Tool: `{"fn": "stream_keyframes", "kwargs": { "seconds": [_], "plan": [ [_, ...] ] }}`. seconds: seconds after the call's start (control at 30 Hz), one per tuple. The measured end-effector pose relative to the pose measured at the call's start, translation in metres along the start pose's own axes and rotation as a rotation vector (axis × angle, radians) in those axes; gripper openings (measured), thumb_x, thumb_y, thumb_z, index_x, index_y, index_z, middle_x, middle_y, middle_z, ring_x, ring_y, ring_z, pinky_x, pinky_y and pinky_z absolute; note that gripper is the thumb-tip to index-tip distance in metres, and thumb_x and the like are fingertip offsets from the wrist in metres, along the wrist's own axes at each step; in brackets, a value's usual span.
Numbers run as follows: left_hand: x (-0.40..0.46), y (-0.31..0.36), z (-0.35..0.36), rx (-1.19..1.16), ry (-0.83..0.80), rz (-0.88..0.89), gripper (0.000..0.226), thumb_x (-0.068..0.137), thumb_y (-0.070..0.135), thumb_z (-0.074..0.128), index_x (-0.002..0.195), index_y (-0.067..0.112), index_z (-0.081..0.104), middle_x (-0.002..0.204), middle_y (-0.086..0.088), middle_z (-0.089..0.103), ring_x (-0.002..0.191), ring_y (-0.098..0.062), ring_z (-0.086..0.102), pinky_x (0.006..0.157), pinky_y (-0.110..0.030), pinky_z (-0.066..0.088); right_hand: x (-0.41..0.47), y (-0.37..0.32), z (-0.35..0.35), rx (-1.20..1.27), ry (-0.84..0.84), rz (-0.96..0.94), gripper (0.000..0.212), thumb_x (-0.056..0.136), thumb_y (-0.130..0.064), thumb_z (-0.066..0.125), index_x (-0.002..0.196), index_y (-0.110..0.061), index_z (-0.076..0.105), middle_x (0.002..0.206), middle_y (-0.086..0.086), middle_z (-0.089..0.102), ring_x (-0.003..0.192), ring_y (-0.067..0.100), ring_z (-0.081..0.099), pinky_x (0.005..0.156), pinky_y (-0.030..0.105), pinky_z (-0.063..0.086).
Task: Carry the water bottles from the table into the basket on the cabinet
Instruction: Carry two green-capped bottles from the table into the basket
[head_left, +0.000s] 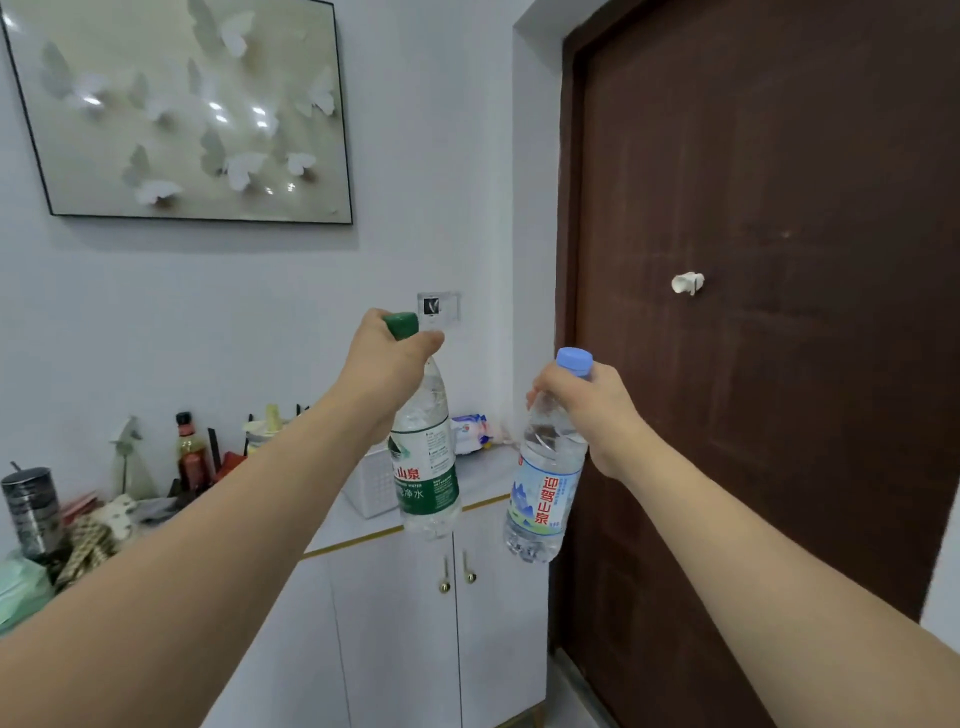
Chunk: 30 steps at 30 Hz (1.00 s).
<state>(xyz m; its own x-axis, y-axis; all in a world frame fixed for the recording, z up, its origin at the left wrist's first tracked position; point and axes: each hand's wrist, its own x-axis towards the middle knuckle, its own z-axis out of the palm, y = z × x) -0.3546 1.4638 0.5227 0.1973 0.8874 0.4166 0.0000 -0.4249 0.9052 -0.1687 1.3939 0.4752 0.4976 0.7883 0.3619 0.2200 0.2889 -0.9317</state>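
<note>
The left hand (387, 358) is closed around the neck of the green-cap bottle (426, 457) in the middle of the frame. The right hand (597, 410) is closed around the neck of the blue-cap bottle (545, 478) just beside it. Both hang in the air, above the white cabinet (395, 597). The white basket (371, 483) sits behind the green one. I think it is best to lower one bottle at a time, bottom first. A brown door (779, 312) fills the right side, and a butterfly picture (182, 104) hangs at the upper left.

Bright, even indoor light. White glare spots dot the framed picture (182, 104) at ten o'clock. Soft shadow lies beneath it. Wide-angle bending curves the edges; slight blur throughout.
</note>
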Motion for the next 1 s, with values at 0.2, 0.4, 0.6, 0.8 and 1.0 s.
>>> {"fn": "stream_keyframes", "kwargs": {
  "seconds": [0.2, 0.4, 0.6, 0.8, 1.0],
  "plan": [
    [0.086, -0.037, 0.007, 0.036, -0.078, -0.118, 0.03, 0.094, 0.019, 0.063, 0.111, 0.015, 0.039, 0.108, -0.007, 0.052, 0.098, -0.021, 0.051, 0.073, -0.029, 0.036, 0.084, 0.048, 0.04, -0.056, 0.027, -0.04, 0.008, 0.084, -0.014, 0.062, 0.088, -0.007, 0.061, 0.075, 0.006, 0.061, 0.068, 0.014, 0.055, 0.069, 0.028, 0.045],
    [0.181, -0.064, 0.001, 0.0, -0.097, -0.199, 0.033, 0.095, 0.013, 0.061, 0.122, 0.01, 0.043, 0.105, -0.007, 0.05, 0.102, -0.021, 0.048, 0.086, -0.029, 0.031, 0.174, 0.068, 0.087, -0.05, 0.061, -0.084, 0.008, 0.088, -0.018, 0.063, 0.089, -0.014, 0.055, 0.078, 0.004, 0.06, 0.068, 0.013, 0.056, 0.067, 0.025, 0.047],
    [0.274, -0.102, 0.003, -0.029, -0.103, -0.345, 0.023, 0.097, 0.011, 0.057, 0.117, 0.006, 0.047, 0.088, -0.006, 0.045, 0.097, -0.025, 0.045, 0.091, -0.038, 0.036, 0.262, 0.087, 0.129, -0.017, 0.089, -0.132, 0.016, 0.09, -0.021, 0.064, 0.089, -0.018, 0.049, 0.081, -0.002, 0.054, 0.073, 0.014, 0.06, 0.073, 0.029, 0.048],
    [0.354, -0.161, 0.007, -0.094, -0.042, -0.471, 0.044, 0.098, 0.003, 0.052, 0.14, -0.001, 0.04, 0.148, -0.017, 0.041, 0.135, -0.033, 0.04, 0.1, -0.037, 0.034, 0.347, 0.137, 0.16, -0.021, 0.124, -0.199, 0.02, 0.093, -0.025, 0.062, 0.102, -0.015, 0.046, 0.09, 0.0, 0.052, 0.082, 0.014, 0.054, 0.073, 0.026, 0.045],
    [0.435, -0.214, 0.018, -0.071, 0.037, -0.558, 0.049, 0.094, 0.001, 0.053, 0.141, 0.001, 0.038, 0.153, -0.018, 0.033, 0.141, -0.04, 0.026, 0.111, -0.057, 0.015, 0.448, 0.199, 0.193, -0.086, 0.005, -0.113, 0.031, 0.094, -0.038, 0.057, 0.116, -0.023, 0.04, 0.123, 0.005, 0.047, 0.115, 0.021, 0.047, 0.098, 0.037, 0.043]
  ]
}}
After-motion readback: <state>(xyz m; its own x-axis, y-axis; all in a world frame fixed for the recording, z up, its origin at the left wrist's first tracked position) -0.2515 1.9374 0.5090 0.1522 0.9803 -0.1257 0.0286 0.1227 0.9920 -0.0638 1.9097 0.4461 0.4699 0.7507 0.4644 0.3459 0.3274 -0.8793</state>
